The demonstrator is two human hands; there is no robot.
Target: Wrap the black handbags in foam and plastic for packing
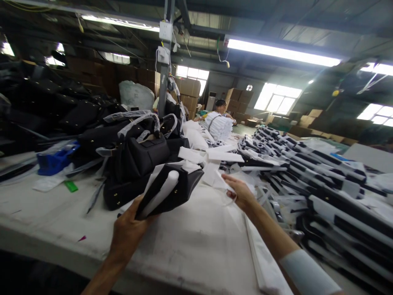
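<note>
My left hand (130, 227) is closed on the near end of a black handbag (181, 194), held tilted above the table. White padding sheets and a white roll show along the bag's side, and small gold studs dot its black face. To the right of the bag, my right hand (241, 190) pinches a thin white sheet (221, 180) between thumb and fingers. A thin pale loop hangs by its thumb. Just beyond lie loose white foam pieces (225, 156). Behind the held bag stands another black handbag (144, 157) with plastic-wrapped handles.
A blue tape dispenser (57, 157) and a green piece (71, 186) lie on the white table (196, 250) at left. Black bags (52, 102) pile up behind them. Stacked black-and-white bag parts (307, 168) cover the right side. Across the table, a person (220, 107) is behind a white bundle (218, 126).
</note>
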